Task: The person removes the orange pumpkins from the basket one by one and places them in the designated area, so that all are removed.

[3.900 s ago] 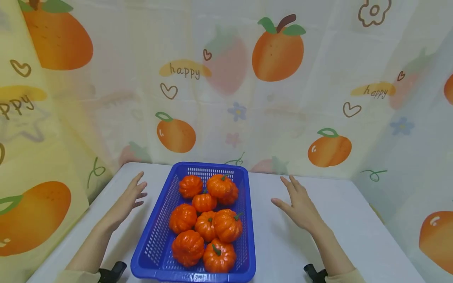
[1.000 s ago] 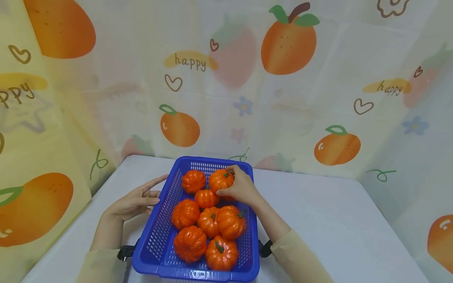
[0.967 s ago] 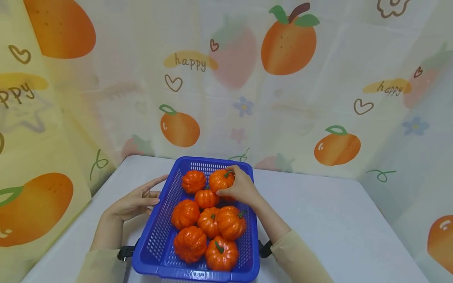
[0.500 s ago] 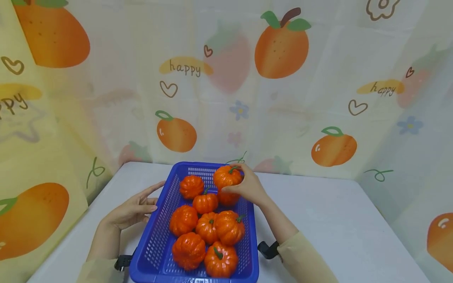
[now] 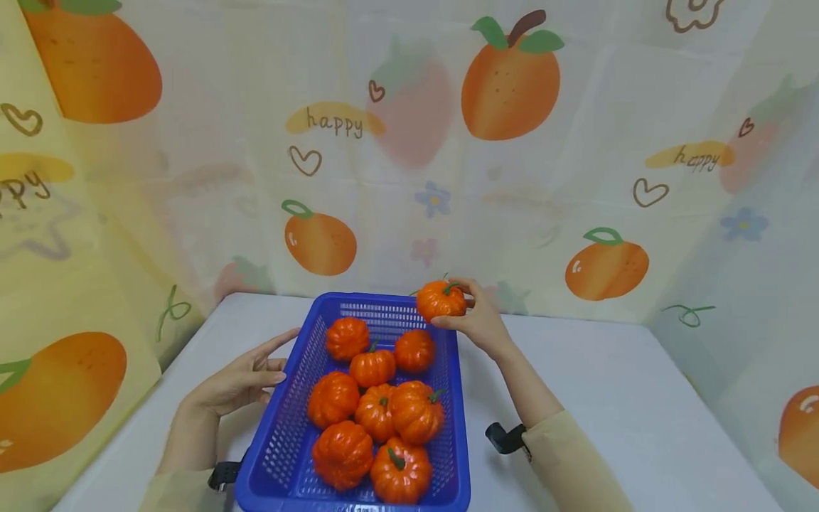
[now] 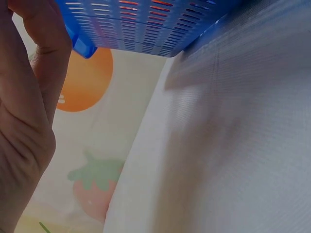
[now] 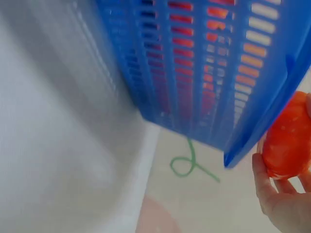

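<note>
My right hand (image 5: 484, 323) holds a small orange pumpkin (image 5: 440, 301) with a green stem between thumb and fingers, above the far right corner of a blue plastic basket (image 5: 462, 455). In the right wrist view the pumpkin (image 7: 287, 141) sits in the fingers, just outside the basket wall (image 7: 194, 97). Several more pumpkins lie in the basket, among them one (image 5: 414, 350) nearest below the raised one. My left hand (image 5: 233, 380) is at the basket's left side, index finger extended and fingertips at the rim. The left wrist view shows its fingers (image 6: 51, 63) beside the slotted wall.
The basket stands on a white table (image 5: 576, 398). Behind it hangs a fruit-printed curtain (image 5: 397, 235), close to the table's far edge. Dark wrist cameras (image 5: 505, 437) sit at both sleeves.
My right hand has taken hold of the far right pumpkin and lifted it up and rightward, uncovering another pumpkin below. The left hand came to the basket's side earlier and has stayed there.
</note>
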